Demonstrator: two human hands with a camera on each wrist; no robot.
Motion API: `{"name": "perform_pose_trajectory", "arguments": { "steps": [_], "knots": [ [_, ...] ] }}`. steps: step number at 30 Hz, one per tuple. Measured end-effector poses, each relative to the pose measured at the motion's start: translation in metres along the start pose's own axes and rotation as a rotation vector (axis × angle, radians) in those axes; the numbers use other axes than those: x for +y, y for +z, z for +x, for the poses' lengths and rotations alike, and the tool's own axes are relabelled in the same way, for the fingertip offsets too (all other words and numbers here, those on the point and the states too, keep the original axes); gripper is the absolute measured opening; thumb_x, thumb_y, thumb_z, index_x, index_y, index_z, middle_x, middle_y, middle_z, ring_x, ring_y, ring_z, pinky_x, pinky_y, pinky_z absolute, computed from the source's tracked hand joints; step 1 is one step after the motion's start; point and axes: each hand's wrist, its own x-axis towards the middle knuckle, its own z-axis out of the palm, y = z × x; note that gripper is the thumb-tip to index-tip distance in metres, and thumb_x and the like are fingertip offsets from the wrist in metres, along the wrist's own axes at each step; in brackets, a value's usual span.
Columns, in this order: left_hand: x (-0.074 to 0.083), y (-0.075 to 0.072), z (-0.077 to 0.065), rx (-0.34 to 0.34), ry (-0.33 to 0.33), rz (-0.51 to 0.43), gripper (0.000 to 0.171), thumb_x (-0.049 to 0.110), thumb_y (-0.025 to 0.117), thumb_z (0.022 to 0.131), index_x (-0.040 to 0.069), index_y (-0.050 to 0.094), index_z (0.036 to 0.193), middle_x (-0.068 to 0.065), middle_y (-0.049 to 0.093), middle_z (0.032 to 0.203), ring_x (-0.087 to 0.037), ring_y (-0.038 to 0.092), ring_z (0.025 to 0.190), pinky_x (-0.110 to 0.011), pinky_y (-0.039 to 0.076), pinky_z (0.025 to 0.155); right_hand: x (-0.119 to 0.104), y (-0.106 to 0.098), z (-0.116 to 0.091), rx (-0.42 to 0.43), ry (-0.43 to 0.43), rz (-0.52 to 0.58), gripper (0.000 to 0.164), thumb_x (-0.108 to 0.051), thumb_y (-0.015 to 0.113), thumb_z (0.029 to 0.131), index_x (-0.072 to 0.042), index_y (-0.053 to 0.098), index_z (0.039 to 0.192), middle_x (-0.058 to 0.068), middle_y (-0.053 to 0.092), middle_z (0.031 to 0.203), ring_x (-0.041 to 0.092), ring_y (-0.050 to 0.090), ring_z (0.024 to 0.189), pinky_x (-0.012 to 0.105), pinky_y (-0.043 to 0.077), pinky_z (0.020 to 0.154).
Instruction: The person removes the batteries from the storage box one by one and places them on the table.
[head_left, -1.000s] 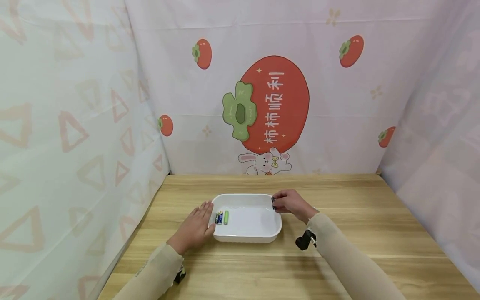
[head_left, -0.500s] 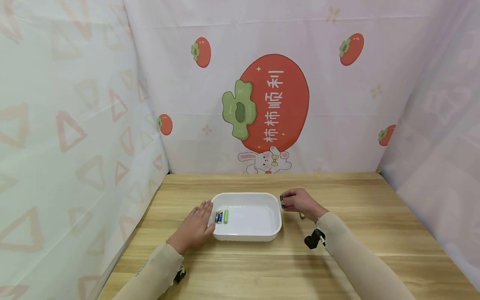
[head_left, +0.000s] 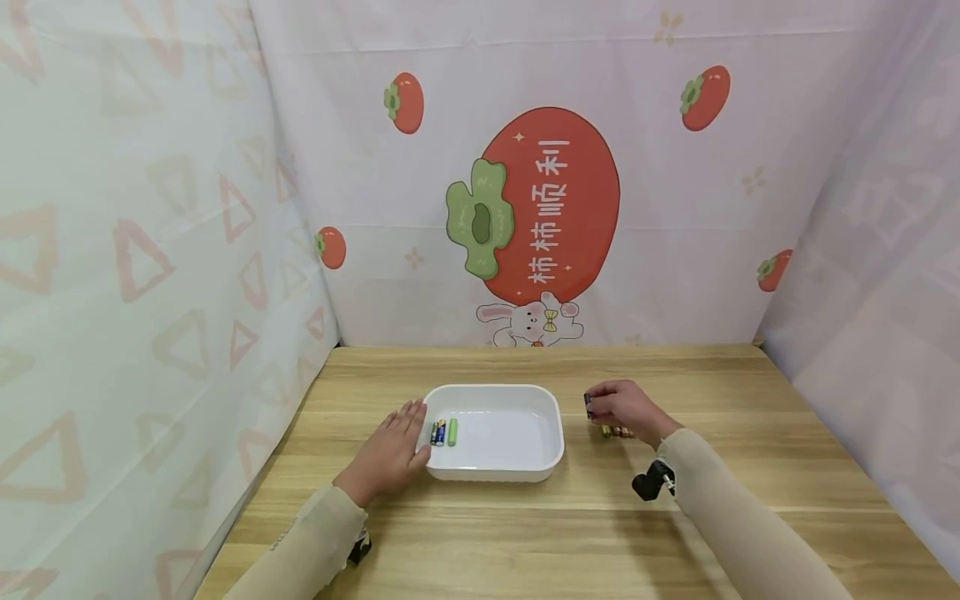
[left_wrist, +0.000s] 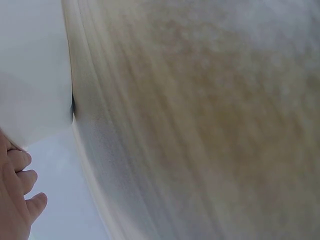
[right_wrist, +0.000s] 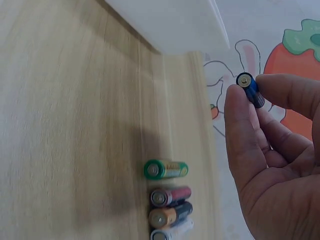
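My right hand (head_left: 628,410) pinches a small blue battery (right_wrist: 251,91) between thumb and fingertips, raised over the table to the right of the white tray (head_left: 506,475). Below it, in the right wrist view, lie a green battery (right_wrist: 167,169), a pink battery (right_wrist: 171,196), a black-and-copper battery (right_wrist: 170,215) and a pale battery (right_wrist: 174,231), side by side. With fingers straight, my left hand (head_left: 386,457) rests against the tray's left end. Inside the tray at that end lie a light green battery (head_left: 452,432), a blue battery (head_left: 440,433) and a dark battery (head_left: 433,433).
The wooden table (head_left: 480,542) ends at a patterned cloth backdrop (head_left: 390,183) behind, with cloth walls on the left and right. A black wrist mount (head_left: 654,481) hangs below the right sleeve.
My right hand has moved right, from the tray's right rim to a spot beside it, still holding the battery. More of the loose batteries below it show now. The left hand stays put.
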Motion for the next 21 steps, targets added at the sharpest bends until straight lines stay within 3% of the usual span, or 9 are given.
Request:
{"name": "perform_pose_trajectory", "arguments": {
  "steps": [4, 10, 21],
  "knots": [
    [0.001, -0.001, 0.0, -0.012, -0.006, -0.008, 0.07, 0.039, 0.04, 0.102, -0.001, 0.016, 0.154, -0.017, 0.018, 0.159, -0.03, 0.015, 0.146, -0.047, 0.015, 0.116, 0.004, -0.006, -0.004, 0.011, 0.001, -0.005, 0.044, -0.004, 0.057, 0.095, 0.018, 0.045, 0.131, 0.035, 0.053, 0.122, 0.038, 0.062, 0.102, 0.043, 0.054, 0.086],
    [0.002, -0.003, 0.0, -0.011, -0.006, -0.011, 0.07, 0.039, 0.041, 0.102, -0.002, 0.016, 0.154, -0.017, 0.019, 0.159, -0.031, 0.016, 0.145, -0.048, 0.016, 0.116, 0.009, -0.016, -0.005, 0.022, 0.011, -0.003, 0.046, -0.003, 0.058, 0.094, 0.019, 0.044, 0.131, 0.033, 0.054, 0.12, 0.031, 0.064, 0.097, 0.038, 0.055, 0.083],
    [0.002, 0.0, 0.0, 0.054, 0.024, 0.001, 0.069, 0.036, 0.044, 0.101, -0.006, 0.023, 0.151, -0.02, 0.025, 0.156, -0.033, 0.023, 0.143, -0.05, 0.022, 0.114, 0.024, -0.033, -0.011, 0.049, 0.038, 0.002, 0.048, -0.003, 0.061, 0.091, 0.019, 0.046, 0.131, 0.025, 0.061, 0.112, 0.021, 0.066, 0.088, 0.036, 0.056, 0.078]
  ]
}}
